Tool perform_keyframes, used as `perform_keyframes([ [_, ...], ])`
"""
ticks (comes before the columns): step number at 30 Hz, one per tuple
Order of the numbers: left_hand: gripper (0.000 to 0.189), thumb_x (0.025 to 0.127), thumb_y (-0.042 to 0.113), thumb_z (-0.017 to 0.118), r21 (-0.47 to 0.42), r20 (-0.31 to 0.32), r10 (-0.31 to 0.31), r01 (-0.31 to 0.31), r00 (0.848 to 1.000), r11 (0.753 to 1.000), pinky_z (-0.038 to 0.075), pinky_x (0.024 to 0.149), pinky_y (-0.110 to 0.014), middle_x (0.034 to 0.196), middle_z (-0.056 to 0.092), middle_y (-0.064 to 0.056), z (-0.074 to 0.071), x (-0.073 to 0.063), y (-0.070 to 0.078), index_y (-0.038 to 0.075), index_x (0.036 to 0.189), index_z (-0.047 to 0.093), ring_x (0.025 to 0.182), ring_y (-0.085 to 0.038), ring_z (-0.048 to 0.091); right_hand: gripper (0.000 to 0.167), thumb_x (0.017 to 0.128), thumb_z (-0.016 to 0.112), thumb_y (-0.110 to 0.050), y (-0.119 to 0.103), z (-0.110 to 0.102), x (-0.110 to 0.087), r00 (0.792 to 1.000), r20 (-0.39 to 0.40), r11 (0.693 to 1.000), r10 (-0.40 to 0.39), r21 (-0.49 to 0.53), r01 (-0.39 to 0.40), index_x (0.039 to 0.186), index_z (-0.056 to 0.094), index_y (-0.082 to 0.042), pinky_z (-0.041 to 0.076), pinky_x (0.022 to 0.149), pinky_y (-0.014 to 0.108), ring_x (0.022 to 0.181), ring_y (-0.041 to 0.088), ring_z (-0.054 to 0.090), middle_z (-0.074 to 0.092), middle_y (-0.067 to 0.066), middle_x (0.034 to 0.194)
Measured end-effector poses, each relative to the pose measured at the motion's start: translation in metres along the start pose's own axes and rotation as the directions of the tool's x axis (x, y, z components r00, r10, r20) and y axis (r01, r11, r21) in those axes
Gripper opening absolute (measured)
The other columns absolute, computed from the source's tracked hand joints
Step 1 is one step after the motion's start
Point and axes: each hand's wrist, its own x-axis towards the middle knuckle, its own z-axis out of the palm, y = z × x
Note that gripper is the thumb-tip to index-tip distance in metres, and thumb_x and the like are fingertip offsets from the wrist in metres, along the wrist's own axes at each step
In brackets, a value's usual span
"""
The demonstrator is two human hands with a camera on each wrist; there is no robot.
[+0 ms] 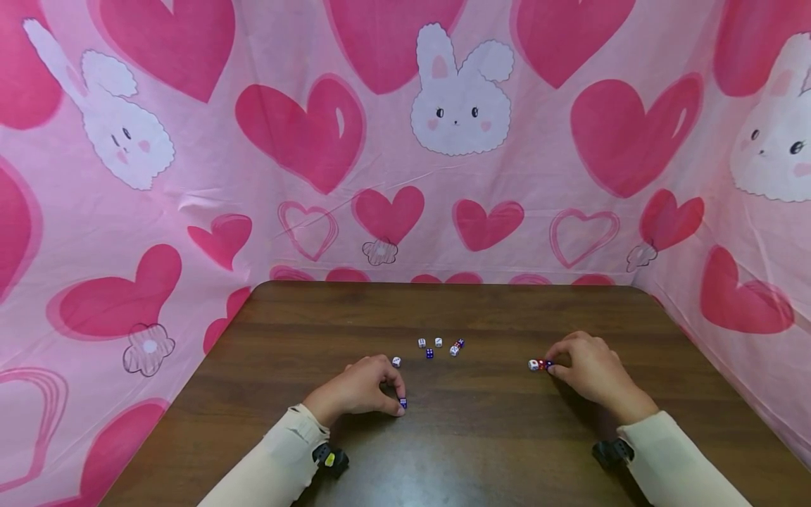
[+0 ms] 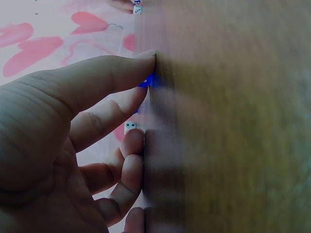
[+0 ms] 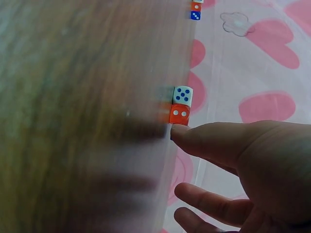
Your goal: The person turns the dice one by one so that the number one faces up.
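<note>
My left hand (image 1: 362, 387) pinches a blue die (image 1: 403, 403) between thumb and index finger, low over the wooden table; only a sliver of that blue die (image 2: 146, 80) shows in the left wrist view. Just beyond those knuckles lies a white die (image 1: 396, 362). On the right, a white die (image 1: 533, 365), a red die (image 1: 541, 365) and a blue die (image 1: 549, 365) form a touching row. My right hand (image 1: 592, 370) holds the blue one at the row's near-hand end. In the right wrist view the thumb hides it, beside the red die (image 3: 180, 114) and white die (image 3: 182, 95).
Between the hands, farther back, are two white dice (image 1: 438, 342) and a blue die (image 1: 429, 353). A slanted row of a white die (image 1: 454, 351), a red one and a blue die (image 1: 461, 343) lies beside them. A pink heart-print cloth (image 1: 545, 169) surrounds the table (image 1: 481, 443).
</note>
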Motion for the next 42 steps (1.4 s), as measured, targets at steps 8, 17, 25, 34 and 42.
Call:
perform_keyframes([
  [8,0.02,0.078,0.033,0.092,0.002,0.001,0.001,-0.001,1.0,1.0,0.03,0.092,-0.06,0.092,0.062,0.013,0.0002,-0.0001,0.0004,0.035,0.077,0.072,0.094,-0.01,0.053,0.012,0.082,0.087,-0.021,0.0003,0.0005,0.001,1.0,0.017,1.0,-0.001,0.007,0.001,0.09,0.081,-0.027,0.048,0.072,0.061,0.098,0.037,0.064,0.069,0.011,0.108],
  [17,0.02,0.078,0.033,0.092,0.008,0.004,-0.001,0.001,1.0,1.0,0.031,0.091,-0.058,0.093,0.062,0.014,0.0008,0.0003,0.0,0.034,0.078,0.072,0.094,-0.009,0.053,0.012,0.084,0.086,-0.021,0.0003,0.0016,0.0024,0.999,0.036,1.0,-0.012,-0.004,0.012,0.093,0.081,-0.025,0.05,0.079,0.062,0.097,0.034,0.067,0.073,0.005,0.1],
  [25,0.02,0.077,0.034,0.092,0.016,-0.008,0.003,-0.003,1.0,1.0,0.031,0.093,-0.061,0.092,0.062,0.013,0.0003,0.0,0.0,0.035,0.077,0.072,0.095,-0.009,0.053,0.009,0.086,0.084,-0.018,-0.0008,0.0026,0.0051,0.997,0.073,0.999,0.008,0.046,-0.012,0.094,0.08,-0.022,0.052,0.08,0.055,0.088,0.022,0.066,0.074,0.001,0.096],
  [34,0.021,0.077,0.034,0.092,0.017,-0.009,0.002,-0.002,1.0,1.0,0.031,0.093,-0.061,0.092,0.062,0.013,0.0001,-0.0008,0.0002,0.034,0.077,0.071,0.094,-0.009,0.054,0.01,0.085,0.085,-0.018,-0.0013,0.0032,0.0064,0.998,0.064,0.999,0.006,0.041,-0.008,0.093,0.08,-0.022,0.052,0.079,0.055,0.086,0.022,0.067,0.074,0.0,0.095],
  [42,0.021,0.077,0.034,0.092,0.016,-0.007,0.008,-0.008,1.0,1.0,0.031,0.094,-0.063,0.092,0.062,0.014,0.0022,0.0002,-0.0011,0.035,0.077,0.071,0.094,-0.009,0.053,0.012,0.084,0.085,-0.016,-0.0028,0.0026,0.0046,0.999,0.053,0.999,-0.005,0.049,0.003,0.095,0.079,-0.02,0.053,0.082,0.057,0.089,0.025,0.069,0.075,0.001,0.096],
])
